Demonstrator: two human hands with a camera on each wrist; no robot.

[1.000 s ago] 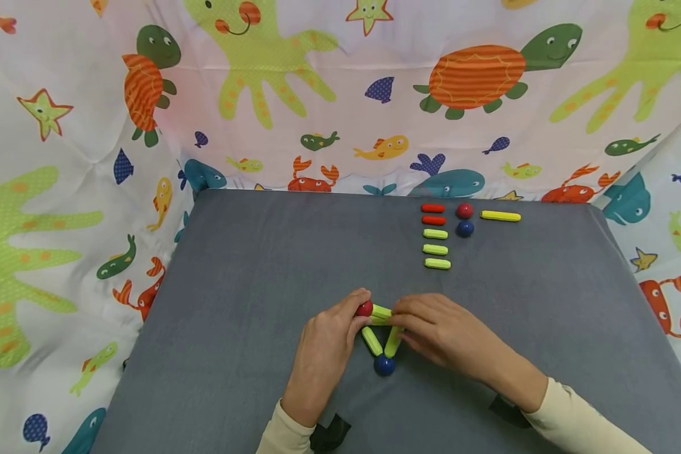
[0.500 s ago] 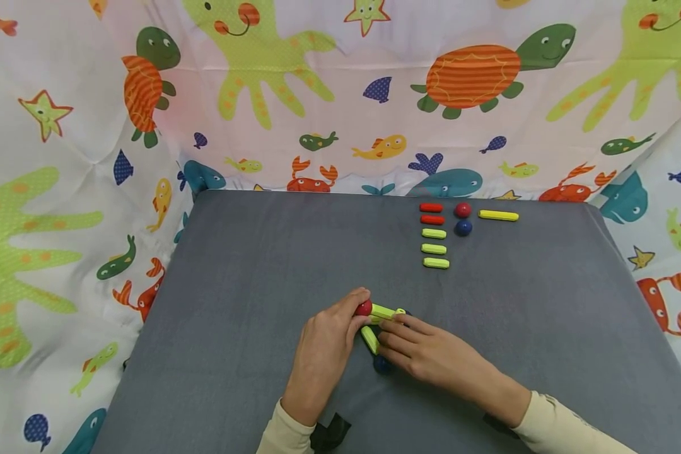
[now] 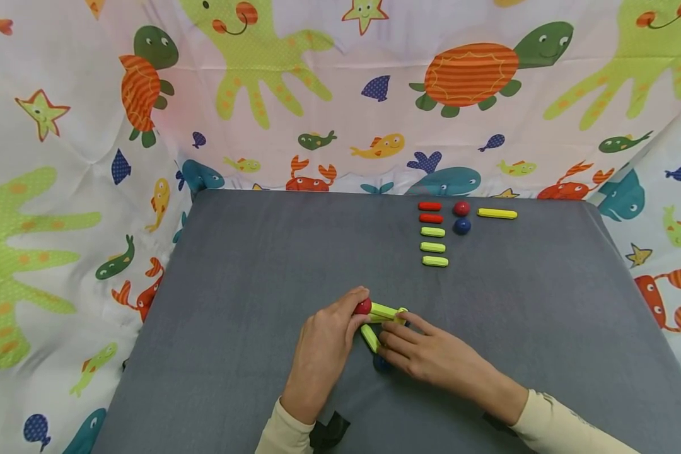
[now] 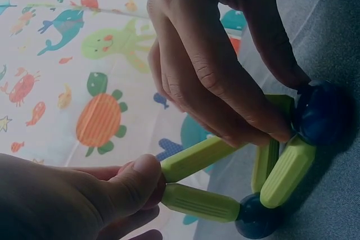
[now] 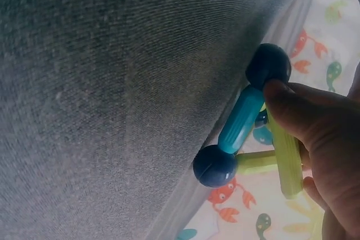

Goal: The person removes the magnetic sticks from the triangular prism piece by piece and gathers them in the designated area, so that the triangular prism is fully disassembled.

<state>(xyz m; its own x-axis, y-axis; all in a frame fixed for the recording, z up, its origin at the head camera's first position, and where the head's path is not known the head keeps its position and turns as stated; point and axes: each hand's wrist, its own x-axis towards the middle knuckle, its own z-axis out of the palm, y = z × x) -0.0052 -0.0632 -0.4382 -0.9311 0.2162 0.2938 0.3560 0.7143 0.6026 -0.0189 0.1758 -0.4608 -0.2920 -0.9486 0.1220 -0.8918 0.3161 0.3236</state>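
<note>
Green magnetic sticks point(image 3: 370, 338) and balls form a small frame on the grey tabletop. My left hand point(image 3: 323, 350) pinches the red ball point(image 3: 362, 306) at its raised corner; two sticks point(image 4: 199, 202) run from that ball. My right hand point(image 3: 439, 360) is at the right side, its thumb on a blue ball point(image 5: 266, 64) and fingers curled around a green stick point(image 5: 285, 158) that joins it. Another blue ball point(image 4: 257, 217) sits low in the left wrist view. In the head view the right fingers partly cover the front blue ball point(image 3: 381, 364).
Toward the back right lie two red sticks point(image 3: 429, 206), three green sticks point(image 3: 433, 247), a red ball point(image 3: 461, 208), a blue ball point(image 3: 462, 226) and a longer yellow stick point(image 3: 497, 214). A patterned curtain point(image 3: 340, 94) hangs behind the grey tabletop point(image 3: 250, 265).
My right hand has shifted left and toward the front corner, covering the right base stick and part of the front blue ball. The left hand keeps hold of the red ball.
</note>
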